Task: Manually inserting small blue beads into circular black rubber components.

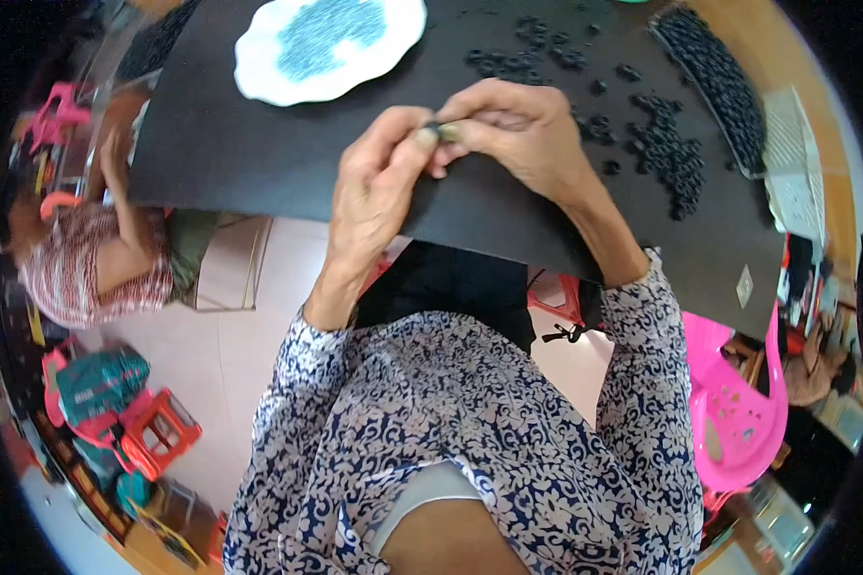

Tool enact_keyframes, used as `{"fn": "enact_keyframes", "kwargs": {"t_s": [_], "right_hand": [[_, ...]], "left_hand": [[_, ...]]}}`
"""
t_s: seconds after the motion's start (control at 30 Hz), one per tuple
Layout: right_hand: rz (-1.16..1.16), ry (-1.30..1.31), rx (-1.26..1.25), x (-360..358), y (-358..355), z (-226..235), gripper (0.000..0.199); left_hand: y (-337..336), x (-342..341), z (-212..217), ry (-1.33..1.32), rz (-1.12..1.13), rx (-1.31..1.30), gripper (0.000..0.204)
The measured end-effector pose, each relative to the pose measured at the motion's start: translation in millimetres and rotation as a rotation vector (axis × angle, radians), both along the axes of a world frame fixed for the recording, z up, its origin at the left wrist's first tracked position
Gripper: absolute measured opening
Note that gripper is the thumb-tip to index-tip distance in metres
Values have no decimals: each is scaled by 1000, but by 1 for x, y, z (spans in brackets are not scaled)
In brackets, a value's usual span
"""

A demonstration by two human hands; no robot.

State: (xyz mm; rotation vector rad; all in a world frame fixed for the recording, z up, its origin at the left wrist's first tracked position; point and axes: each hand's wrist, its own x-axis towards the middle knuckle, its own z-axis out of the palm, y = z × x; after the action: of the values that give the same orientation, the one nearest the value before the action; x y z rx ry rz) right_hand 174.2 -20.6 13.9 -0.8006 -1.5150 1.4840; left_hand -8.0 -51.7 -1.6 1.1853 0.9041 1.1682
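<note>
Over the near part of the dark table, my two hands meet fingertip to fingertip. My left hand [379, 177] pinches a small black part [434, 126] between thumb and finger. My right hand [527, 129] is closed too, its thumb and forefinger pressed up against that part; whatever they grip is too small to make out. Beyond my hands stands a white plate [251, 69] with a wavy rim, holding many tiny bluish-grey pieces [331, 36]. Loose small black parts [671, 153] lie in clusters to the right of my right hand.
A long container [714, 86] full of black parts lies at the table's right side, beside a white perforated basket [794, 163]. A pink plastic chair [738, 412] stands at right. Another person [96, 259] sits at left, with a red stool [160, 431] nearby.
</note>
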Motion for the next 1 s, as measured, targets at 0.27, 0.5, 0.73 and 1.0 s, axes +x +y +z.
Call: {"fn": "enact_keyframes", "kwargs": {"t_s": [0.27,0.5,0.73,1.0], "right_hand": [[25,76,-2,4,-2,-1,11],[-128,-213,84,10,-15,17,9],[-418,-821,627,70,37,40,14],[-241,-1300,876,71,99,25,18]], "left_hand": [[0,7,4,-76,-35,-15,18],[0,3,3,-47,-44,-14,17],[-5,-2,3,-11,-20,21,16],[-10,1,6,-19,-42,2,15]]}}
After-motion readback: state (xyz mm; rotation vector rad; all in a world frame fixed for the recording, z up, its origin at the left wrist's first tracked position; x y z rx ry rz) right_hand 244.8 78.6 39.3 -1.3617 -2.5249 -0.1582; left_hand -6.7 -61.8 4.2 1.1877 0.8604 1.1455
